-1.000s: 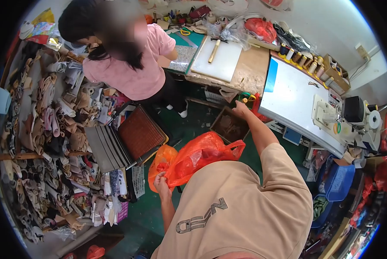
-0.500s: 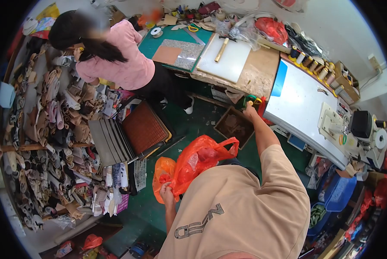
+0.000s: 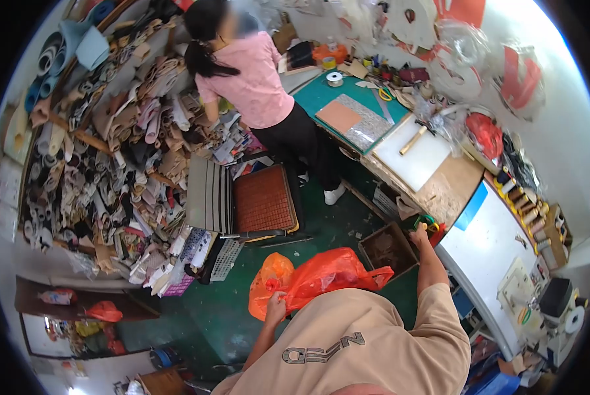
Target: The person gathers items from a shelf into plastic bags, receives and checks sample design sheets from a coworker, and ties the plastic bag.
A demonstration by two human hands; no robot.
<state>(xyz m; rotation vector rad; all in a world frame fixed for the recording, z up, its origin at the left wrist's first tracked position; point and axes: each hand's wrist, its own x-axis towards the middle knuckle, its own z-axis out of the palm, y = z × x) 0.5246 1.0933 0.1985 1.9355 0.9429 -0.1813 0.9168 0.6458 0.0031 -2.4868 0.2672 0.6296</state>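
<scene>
Head view: pinching the red bag [image 3: 331, 278] with the left hand [image 3: 276, 307]; extending the right hand [image 3: 420, 236] to a green-and-yellow item [image 3: 429, 220], impossible to tell whether gripping.

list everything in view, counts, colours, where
red bag: 1, red, lower centre
orange bag: 1, orange, beside it
material rolls: many, mixed, left side
chair: 1, brown seat, near them
person: 1, pink top, at bench
mat: 1, green, bench
hammer: 1, pale handle, white board
thread spools: several, mixed, right table
sewing machine: 1, white/black, same table
box: 1, brown, floor
unclear item: 1, green/yellow, near box
clutter: uncountable, mixed, throughout
torso: 1, tan shirt, bottom
left hand: 1, bare, on red bag
right hand: 1, bare, at item
</scene>
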